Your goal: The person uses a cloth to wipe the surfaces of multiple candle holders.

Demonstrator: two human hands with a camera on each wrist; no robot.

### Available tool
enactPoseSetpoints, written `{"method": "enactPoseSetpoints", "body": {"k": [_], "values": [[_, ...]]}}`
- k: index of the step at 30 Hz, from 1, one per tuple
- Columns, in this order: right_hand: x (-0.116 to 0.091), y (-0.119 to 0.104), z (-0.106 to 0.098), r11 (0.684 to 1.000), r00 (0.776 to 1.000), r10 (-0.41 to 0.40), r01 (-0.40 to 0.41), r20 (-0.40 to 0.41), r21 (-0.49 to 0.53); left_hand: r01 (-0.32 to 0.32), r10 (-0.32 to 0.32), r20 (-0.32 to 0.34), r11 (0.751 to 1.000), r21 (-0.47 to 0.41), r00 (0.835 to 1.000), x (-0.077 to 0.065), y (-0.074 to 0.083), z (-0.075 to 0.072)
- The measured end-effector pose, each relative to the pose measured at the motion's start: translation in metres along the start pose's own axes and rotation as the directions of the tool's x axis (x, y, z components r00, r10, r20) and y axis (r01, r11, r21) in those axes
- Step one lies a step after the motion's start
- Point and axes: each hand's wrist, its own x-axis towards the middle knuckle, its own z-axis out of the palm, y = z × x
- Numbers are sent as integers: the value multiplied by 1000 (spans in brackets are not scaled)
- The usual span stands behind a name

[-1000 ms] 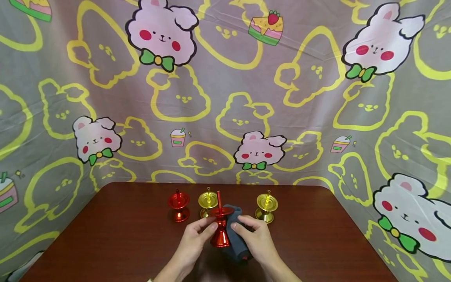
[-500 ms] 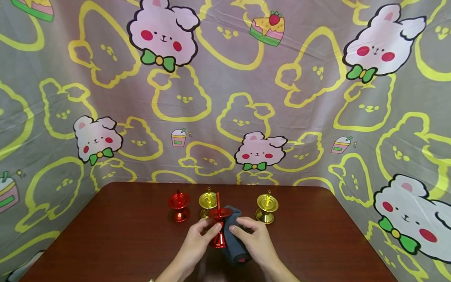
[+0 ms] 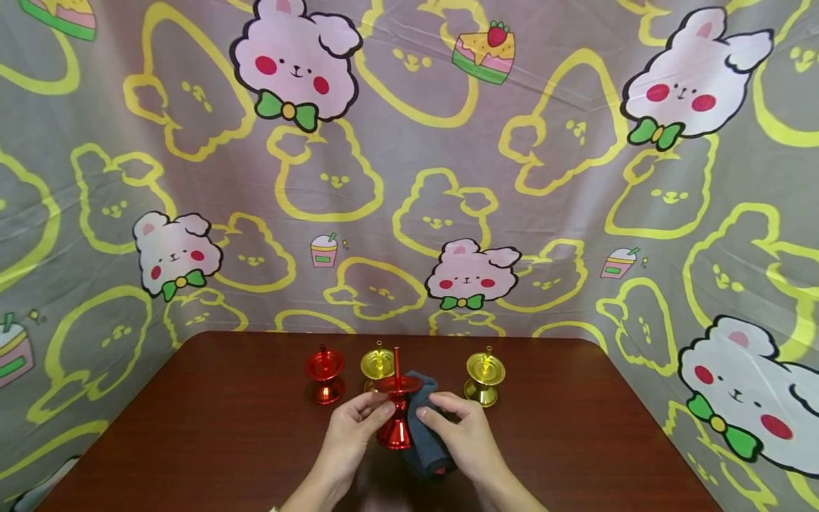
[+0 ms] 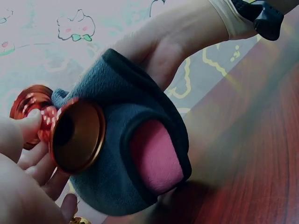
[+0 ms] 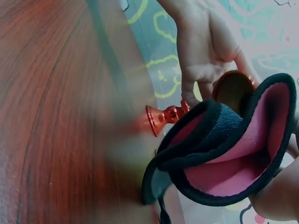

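Observation:
In the head view my left hand [image 3: 348, 434] grips the waist of a shiny red candle holder [image 3: 395, 432], raised above the table with its spike pointing up. My right hand [image 3: 470, 435] pinches a folded dark blue-grey cloth [image 3: 427, 444] that lies against the holder's right side. The left wrist view shows the hollow base of the candle holder [image 4: 77, 135] and the pink inner side of the cloth [image 4: 156, 156]. Cloth [image 5: 219, 182] hides part of the candle holder [image 5: 233, 93] in the right wrist view. My right fingertips behind the cloth are hidden.
A second red candle holder [image 3: 325, 377] stands at the back left of the brown table [image 3: 211, 427]. One gold candle holder [image 3: 377, 364] is partly hidden behind the held one; another gold candle holder [image 3: 484, 377] stands farther right. A patterned curtain [image 3: 397, 142] hangs behind.
The held candle holder has shifted slightly left and its tilt has changed a little. The cloth's lower end has moved slightly left. Both hands keep their hold.

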Motion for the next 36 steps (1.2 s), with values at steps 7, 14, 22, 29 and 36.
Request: {"method": "enactPoseSetpoints", "body": {"k": [7,14,22,29,36], "values": [[1,-1,-3,1000,999,5,-5,31,-7,-35,29,75,996,77,997,-3,1,-3],[1,1,-1,1000,1000,-7,7,12,2,-28,21,80,996,80,997,-3,0,-1],[0,1,0,1000,1000,-11,11,-28,9,-36,39,-43,998,56,998,-1,0,3],[1,1,-1,999,998,-27,28,-51,17,-8,13,-89,998,60,996,-2,4,6],[1,0,-1,999,999,-34,35,-39,26,3,1,-72,998,55,997,0,3,6]]}}
